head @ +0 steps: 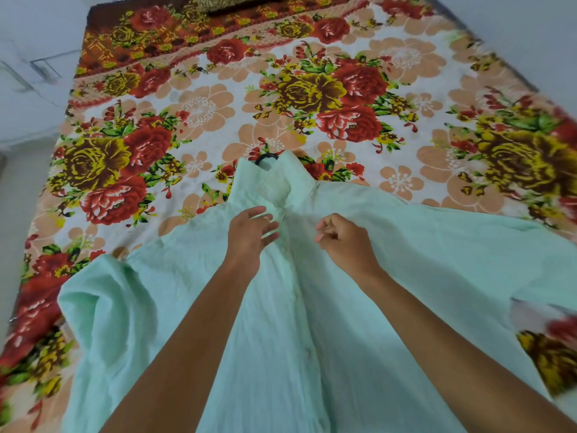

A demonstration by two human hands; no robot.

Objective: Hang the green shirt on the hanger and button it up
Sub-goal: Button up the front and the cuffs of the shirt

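The pale green shirt lies front up on the flowered bed, collar away from me, sleeves spread to both sides. A black hanger hook sticks out of the collar; the rest of the hanger is hidden inside the shirt. Small buttons run down the placket between my arms. My left hand rests on the upper chest just left of the placket, fingers spread on the cloth. To the right of the placket, my right hand has its fingers curled, pinching the fabric edge.
The bed carries a sheet with red and yellow roses. A dark patterned pillow lies at the far end. Pale floor runs along the left side of the bed.
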